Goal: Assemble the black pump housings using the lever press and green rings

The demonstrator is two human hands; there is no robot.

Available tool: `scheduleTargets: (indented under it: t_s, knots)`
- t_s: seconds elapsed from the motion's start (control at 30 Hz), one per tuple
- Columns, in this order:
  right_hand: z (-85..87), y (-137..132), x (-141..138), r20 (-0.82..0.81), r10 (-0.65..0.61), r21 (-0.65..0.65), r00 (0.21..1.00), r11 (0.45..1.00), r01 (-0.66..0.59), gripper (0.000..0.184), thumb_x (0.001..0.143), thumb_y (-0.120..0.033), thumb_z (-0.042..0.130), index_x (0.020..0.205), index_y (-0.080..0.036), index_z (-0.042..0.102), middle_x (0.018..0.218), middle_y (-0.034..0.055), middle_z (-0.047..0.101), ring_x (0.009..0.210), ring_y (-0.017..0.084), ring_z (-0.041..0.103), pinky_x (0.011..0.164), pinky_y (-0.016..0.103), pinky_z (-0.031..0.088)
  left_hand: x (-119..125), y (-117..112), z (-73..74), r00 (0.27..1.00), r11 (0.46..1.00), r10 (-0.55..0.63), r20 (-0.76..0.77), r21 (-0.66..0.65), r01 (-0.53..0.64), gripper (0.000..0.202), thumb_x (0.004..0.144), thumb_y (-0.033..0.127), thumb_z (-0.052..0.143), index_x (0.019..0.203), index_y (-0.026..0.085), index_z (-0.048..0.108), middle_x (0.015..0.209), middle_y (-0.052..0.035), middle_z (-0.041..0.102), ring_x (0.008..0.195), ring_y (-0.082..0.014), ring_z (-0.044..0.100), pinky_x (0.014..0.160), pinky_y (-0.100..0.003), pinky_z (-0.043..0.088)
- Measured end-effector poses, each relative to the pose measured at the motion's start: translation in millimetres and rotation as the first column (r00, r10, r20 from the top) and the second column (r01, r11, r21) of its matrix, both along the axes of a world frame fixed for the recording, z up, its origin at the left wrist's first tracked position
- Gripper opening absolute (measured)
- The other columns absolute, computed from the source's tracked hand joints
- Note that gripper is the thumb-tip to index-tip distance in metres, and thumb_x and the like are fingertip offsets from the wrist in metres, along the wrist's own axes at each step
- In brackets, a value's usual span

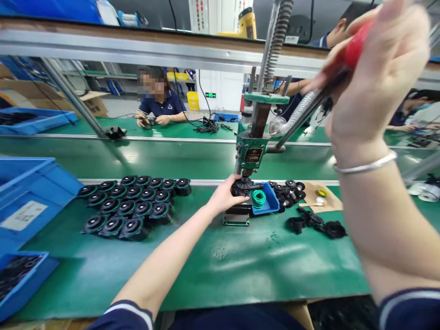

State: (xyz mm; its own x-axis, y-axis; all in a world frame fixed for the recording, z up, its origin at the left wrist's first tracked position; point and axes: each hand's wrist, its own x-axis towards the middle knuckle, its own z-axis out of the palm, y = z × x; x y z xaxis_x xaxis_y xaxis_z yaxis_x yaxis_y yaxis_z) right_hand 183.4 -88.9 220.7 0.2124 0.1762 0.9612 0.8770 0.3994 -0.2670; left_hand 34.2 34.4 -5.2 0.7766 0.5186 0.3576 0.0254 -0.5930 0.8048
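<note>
Here, at a green bench (206, 261), a worker's left hand (222, 196) holds a black round part (243, 185) at the foot of a hand press (252, 153), set close to the far edge and roughly midway along the stretch in view. The thumb lies along the near side and the fingers curve round the left, parted only by the part's own width. The right hand (381, 78), raised above the bench's right side, is wrapped around the red knob (357, 45) of the press lever (305, 117).

The part looks light and stiff, likely moulded plastic: smooth enough to slip a little under a fingertip, with edges that could chip if pressed off-centre. The best hold seems low on the round outer wall, fingertips clear of the metal ram (246, 173) overhead. The lever, by contrast, looks rigid and weighty, the knob its natural grip.

The part sits about level, its round face up toward the ram. A stub appears to run from it toward the bench's right end, beside the blue tray (267, 210) of green rings (258, 199), putting the long axis roughly parallel to the far edge; the hand hides the left side, so the full outline cannot be told. The lever slants from the knob down and leftward to the press.
</note>
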Motion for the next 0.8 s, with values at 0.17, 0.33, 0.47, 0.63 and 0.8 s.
scheduleTargets:
  t_s: [0.17,0.33,0.47,0.63,0.8]
  knots:
    - [-136.5,-83.2,-22.6,0.384,-0.034,-0.580,0.923,0.769,0.269,0.064,0.083,-0.042,0.062,0.139,-0.017,0.042,0.135,0.0134,0.051,0.130,0.026,0.049,0.111,0.042,0.045,-24.2,-76.5,-48.4,0.989,0.992,-0.078,0.129,0.113,0.064,0.056,0.069,0.032,0.077,0.119,0.023,0.053,0.115,-0.0079,0.063,0.108,-0.0244,0.061,0.095,-0.039,0.050]
    - [-294.4,-163.0,-56.4,0.404,-0.076,-0.695,0.911,0.622,0.360,0.044,0.092,-0.038,0.050,0.128,-0.013,0.048,0.113,0.0153,0.063,0.096,0.025,0.067,0.076,0.038,0.060,-24.9,-160.2,-111.3,0.967,0.969,-0.240,-0.087,0.043,0.244,0.066,0.068,0.023,0.074,0.128,0.024,0.046,0.120,-0.0120,0.060,0.107,-0.0279,0.063,0.089,-0.040,0.057]
    - [-313.5,-210.3,-25.9,0.426,-0.248,-0.729,0.870,0.476,0.492,0.047,0.092,-0.045,0.050,0.124,-0.011,0.048,0.111,0.0153,0.063,0.091,0.022,0.067,0.077,0.033,0.058,-41.5,-135.3,-82.7,0.932,0.914,-0.346,-0.107,0.185,0.360,0.077,0.078,0.029,0.070,0.142,0.024,0.028,0.139,-0.0144,0.050,0.127,-0.0293,0.052,0.105,-0.043,0.048]
    - [-300.1,-280.5,97.7,0.411,-0.616,-0.780,0.672,0.143,0.609,0.071,0.082,-0.073,0.045,0.114,-0.010,0.052,0.093,0.0188,0.064,0.070,0.026,0.065,0.058,0.034,0.051,-75.6,20.2,-23.1,0.904,0.749,0.420,0.078,0.532,-0.394,0.047,0.083,0.033,0.062,0.126,0.025,0.044,0.122,-0.0060,0.058,0.121,-0.0296,0.054,0.103,-0.054,0.045]
    - [-277.2,-314.2,221.9,0.258,-0.832,-0.770,0.492,0.130,0.624,0.071,0.058,-0.078,0.066,0.089,-0.014,0.056,0.072,0.0151,0.060,0.058,0.025,0.058,0.053,0.034,0.040,-103.2,151.8,-39.4,0.867,0.673,0.498,-0.026,0.642,-0.367,0.055,0.068,0.062,0.065,0.102,0.020,0.056,0.098,-0.0074,0.064,0.117,-0.0447,0.055,0.090,-0.078,0.035]
